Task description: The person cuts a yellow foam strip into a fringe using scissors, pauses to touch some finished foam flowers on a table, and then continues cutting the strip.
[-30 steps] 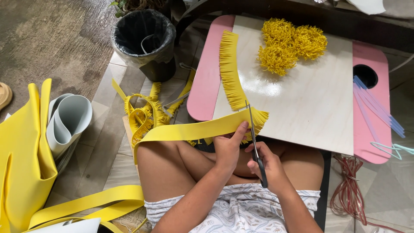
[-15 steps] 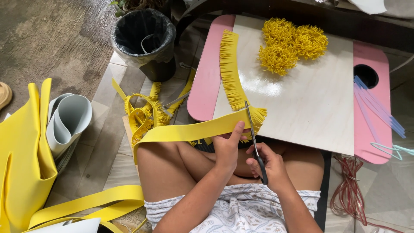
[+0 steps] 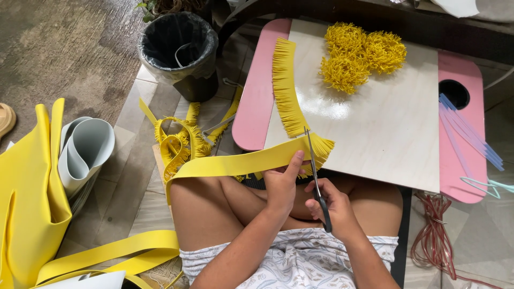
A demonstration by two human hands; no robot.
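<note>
My left hand (image 3: 282, 183) pinches a long yellow foam strip (image 3: 235, 163) near its fringed end, thumb on top. My right hand (image 3: 332, 206) grips scissors (image 3: 315, 168), whose blades point away from me and sit at the strip's edge beside the cut fringe (image 3: 320, 147). The fringed part of the strip curves up across a pale wooden board (image 3: 375, 134) that lies on a pink lap table (image 3: 251, 107). Three yellow fringe pompoms (image 3: 361, 56) rest at the board's far side.
A black-lined bin (image 3: 179, 48) stands on the floor to the far left. Fringed yellow scraps (image 3: 179, 142) lie beside my knee. Rolled yellow and grey foam sheets (image 3: 48, 176) sit at the left. Blue straws (image 3: 471, 134) lie on the table's right edge, red cord (image 3: 433, 241) below it.
The scissors and both hands have shifted very slightly along the strip's edge; otherwise the scene is the same.
</note>
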